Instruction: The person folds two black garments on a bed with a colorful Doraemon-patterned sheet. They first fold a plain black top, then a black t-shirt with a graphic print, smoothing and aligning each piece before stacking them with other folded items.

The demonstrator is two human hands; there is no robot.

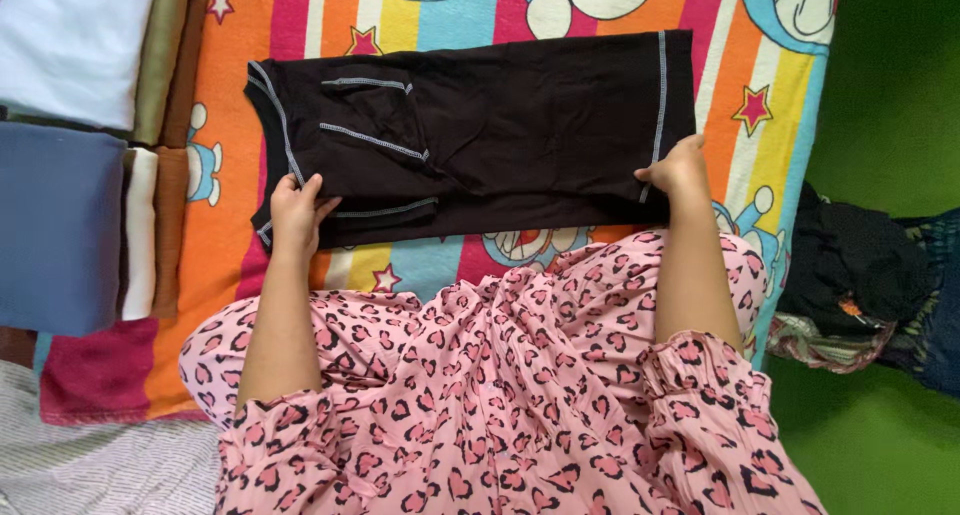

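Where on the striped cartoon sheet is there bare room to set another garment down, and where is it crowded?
Bare strips of the cartoon sheet lie beyond the black garment, and between it and the folded stack. Crowded: the near edge, where the left hand and right hand grip the garment, and the dark clothes pile.

A black folded garment with pale stitching (480, 135) lay across the middle of a striped cartoon-print sheet (760, 95). The left hand (297, 210) rested on its near left corner and the right hand (675, 170) on its near right corner. A stack of folded cloths (70, 175) lay to the left of the garment, beside the sheet. A heap of dark clothes (860, 275) lay to the right, off the sheet on the green floor (890, 75).
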